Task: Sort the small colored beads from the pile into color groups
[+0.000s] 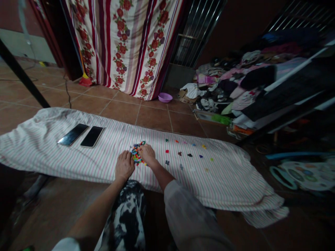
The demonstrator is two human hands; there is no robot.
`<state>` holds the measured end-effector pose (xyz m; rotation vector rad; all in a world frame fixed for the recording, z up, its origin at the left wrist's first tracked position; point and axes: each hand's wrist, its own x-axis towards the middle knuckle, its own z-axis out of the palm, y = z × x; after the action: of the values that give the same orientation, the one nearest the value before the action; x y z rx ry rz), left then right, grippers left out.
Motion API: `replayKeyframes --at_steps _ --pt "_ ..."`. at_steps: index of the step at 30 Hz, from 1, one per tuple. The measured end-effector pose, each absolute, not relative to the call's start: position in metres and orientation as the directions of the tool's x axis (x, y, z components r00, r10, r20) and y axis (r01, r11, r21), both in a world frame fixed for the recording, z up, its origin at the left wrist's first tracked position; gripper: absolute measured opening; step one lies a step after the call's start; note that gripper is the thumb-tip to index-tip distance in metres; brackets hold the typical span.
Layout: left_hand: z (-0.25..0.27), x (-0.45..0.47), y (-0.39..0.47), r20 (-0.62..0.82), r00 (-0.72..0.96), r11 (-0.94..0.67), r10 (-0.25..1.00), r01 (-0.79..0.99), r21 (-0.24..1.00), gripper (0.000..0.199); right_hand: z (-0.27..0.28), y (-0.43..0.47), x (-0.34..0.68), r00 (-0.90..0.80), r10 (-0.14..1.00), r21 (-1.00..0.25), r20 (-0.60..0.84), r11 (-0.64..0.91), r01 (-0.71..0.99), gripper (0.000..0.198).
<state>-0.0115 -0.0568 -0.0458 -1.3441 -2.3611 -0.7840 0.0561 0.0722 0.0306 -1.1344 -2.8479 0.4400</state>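
Observation:
A pile of small multicoloured pieces (137,157) lies on the striped cloth (115,139) in front of me. My left hand (125,166) rests at the pile's left edge, palm down, its fingers laid on the cloth. Over the pile's right side, my right hand (147,154) has its fingertips drawn together among the pieces; whatever is between them is hidden. To the right, small clusters sorted by colour stand in three rows, among them a red cluster (167,151), a brown cluster (179,153), a black cluster (190,155) and a yellow cluster (204,146).
Two phones, a dark phone (73,134) and a pale-edged phone (91,136), lie on the cloth at left. Beyond are a purple basin (165,97), a floral curtain (120,45), a broom (85,79) and a heap of clothes (235,80).

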Motion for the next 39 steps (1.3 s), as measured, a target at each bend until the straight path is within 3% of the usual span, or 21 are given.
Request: replayKeyframes --at_steps 7,14,18,30,39 --pt "-0.048 -0.013 -0.058 0.526 -0.501 0.390 0.687 0.865 0.316 0.031 0.029 0.069 0.061 -0.797 0.604 -0.273 0.004 0.767 0.580 0.021" --pt "-0.048 -0.014 -0.058 0.532 -0.487 0.377 0.693 0.873 0.308 0.031 0.033 0.067 0.049 -0.797 0.599 -0.126 -0.082 0.787 0.604 0.029" --pt "-0.045 -0.014 -0.059 0.534 -0.473 0.372 0.701 0.881 0.292 0.031 0.033 0.068 0.046 -0.792 0.599 -0.116 -0.115 0.784 0.610 0.029" --pt "-0.046 -0.016 -0.059 0.552 -0.451 0.373 0.702 0.892 0.255 0.030 0.029 0.067 0.056 -0.742 0.668 -0.394 0.056 0.698 0.598 0.022" --pt "-0.043 -0.018 -0.059 0.570 -0.425 0.336 0.703 0.905 0.260 0.027 0.045 0.057 0.082 -0.656 0.755 -0.597 -0.007 0.523 0.608 0.019"
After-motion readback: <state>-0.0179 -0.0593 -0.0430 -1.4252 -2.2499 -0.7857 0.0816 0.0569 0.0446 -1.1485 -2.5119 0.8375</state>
